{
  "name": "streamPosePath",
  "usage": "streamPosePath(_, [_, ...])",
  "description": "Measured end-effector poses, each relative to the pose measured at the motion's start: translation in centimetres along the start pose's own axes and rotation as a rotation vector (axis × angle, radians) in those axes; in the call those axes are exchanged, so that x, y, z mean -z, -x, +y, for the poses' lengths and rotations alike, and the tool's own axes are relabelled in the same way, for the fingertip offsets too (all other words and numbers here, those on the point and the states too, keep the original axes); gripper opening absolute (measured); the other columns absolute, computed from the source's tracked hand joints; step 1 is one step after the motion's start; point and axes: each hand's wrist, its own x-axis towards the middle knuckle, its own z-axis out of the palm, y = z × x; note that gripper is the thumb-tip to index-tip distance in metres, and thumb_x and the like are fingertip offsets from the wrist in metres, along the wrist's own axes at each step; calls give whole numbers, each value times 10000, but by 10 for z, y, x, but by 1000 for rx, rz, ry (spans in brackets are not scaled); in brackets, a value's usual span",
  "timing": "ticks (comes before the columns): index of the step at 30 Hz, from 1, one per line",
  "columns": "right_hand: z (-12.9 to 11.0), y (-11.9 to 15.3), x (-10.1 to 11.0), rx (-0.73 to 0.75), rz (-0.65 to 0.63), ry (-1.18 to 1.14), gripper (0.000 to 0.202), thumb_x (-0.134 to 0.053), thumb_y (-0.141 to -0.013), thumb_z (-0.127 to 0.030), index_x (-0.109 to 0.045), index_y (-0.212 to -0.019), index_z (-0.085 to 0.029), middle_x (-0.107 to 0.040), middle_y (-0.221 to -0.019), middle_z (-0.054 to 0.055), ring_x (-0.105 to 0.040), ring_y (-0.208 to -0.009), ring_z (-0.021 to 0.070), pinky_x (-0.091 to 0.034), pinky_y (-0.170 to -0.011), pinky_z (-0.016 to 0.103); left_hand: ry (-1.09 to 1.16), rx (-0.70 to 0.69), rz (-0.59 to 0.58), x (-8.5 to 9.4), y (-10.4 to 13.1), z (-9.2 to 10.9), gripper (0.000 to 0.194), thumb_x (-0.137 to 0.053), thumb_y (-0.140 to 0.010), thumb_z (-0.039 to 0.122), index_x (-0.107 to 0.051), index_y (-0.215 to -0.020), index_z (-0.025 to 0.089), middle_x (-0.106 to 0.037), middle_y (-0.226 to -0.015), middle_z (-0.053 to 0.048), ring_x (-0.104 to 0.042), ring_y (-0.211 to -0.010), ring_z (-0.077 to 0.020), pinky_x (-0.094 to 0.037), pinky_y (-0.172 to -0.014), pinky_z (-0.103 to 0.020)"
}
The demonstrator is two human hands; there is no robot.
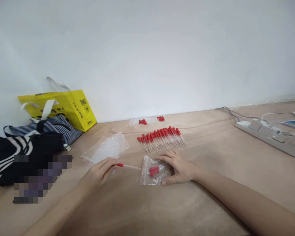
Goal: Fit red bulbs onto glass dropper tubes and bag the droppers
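My left hand (100, 172) pinches a thin dropper (130, 167) by its red bulb, and the pale tip points right at the mouth of a clear zip-lock bag (144, 178). Whether the tip is inside the bag I cannot tell. Several red-bulbed droppers (154, 170) lie in that bag. My right hand (178, 167) holds the bag down on the table, thumb on the near side and fingers on the far side. Just beyond it, a row of similar droppers (159, 135) lies side by side, bulbs away from me.
Flat clear zip-lock bags (107, 149) lie beyond my left hand. Small red bulbs (143, 121) rest on clear plastic (151, 120) by the wall. A yellow bag (82, 111) and dark striped bags (51, 141) crowd the left; a white power strip (267, 134) sits right.
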Motion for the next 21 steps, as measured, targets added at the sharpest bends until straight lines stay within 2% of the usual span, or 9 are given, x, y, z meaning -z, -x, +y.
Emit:
streamPosePath(9, [1,-1,1,4,-2,5,791,-628,-598,-575,-376,-1254,-212,-452,-1195,87,-408,-1078,242,-298,-904,397,24,-61,2,-8,-15,28,188,-465,-757,279,-645,-809,270,-669,-812,-19,-616,-754,-176,-456,-700,-244])
streamPosePath(12, [0,-1,1,0,1,3,795,-625,-596,-581,-375,-1255,-214,-459,-1187,85,-411,-1071,242,-300,-901,398,29,-77,7,-5,-14,24,185,-470,-757,274,-643,-822,279,-670,-810,-8,-618,-753,-173,-458,-695,-238])
streamPosePath(17, [0,-1,1,0,-3,4,789,-623,-598,-580,-381,-1253,-213,-465,-1177,83,-413,-1065,243,-295,-902,400,-26,-87,81,3,-3,8,145,-507,-734,281,-637,-798,285,-672,-785,5,-622,-715,-168,-464,-680,-225])
streamPosePath(21, [1,-1,0,5,-6,0,797,-613,-604,-590,-363,-1266,-222,-457,-1184,83,-407,-1070,245,-297,-897,398,-159,-207,124,7,1,3,146,-470,-777,258,-611,-814,250,-669,-793,3,-626,-707,-150,-475,-680,-216])
